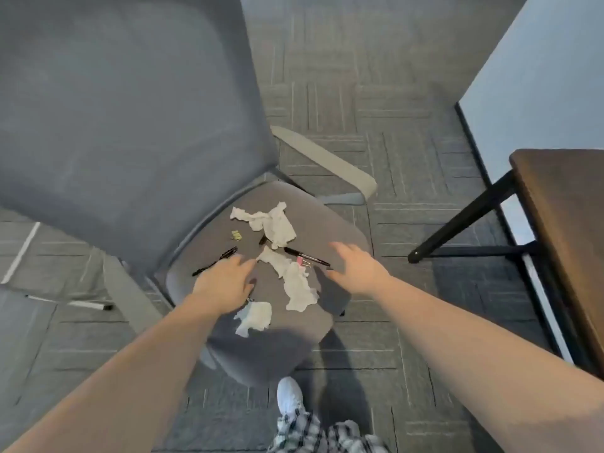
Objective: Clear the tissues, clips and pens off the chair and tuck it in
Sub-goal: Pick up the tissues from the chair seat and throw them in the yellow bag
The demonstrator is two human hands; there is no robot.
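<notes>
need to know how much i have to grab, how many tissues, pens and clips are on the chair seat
Tissues: 3, far, middle, near
Pens: 2, one by the left hand, one by the right hand
Clips clearly visible: 2, green, pink
Total: 7
A small object under the left hand is too hidden to identify.

Three crumpled white tissues [274,223] sprawl across the grey chair [327,230] seat's middle, black pens [307,256] flat alongside, a green clip [236,235] near the backrest edge.
</notes>
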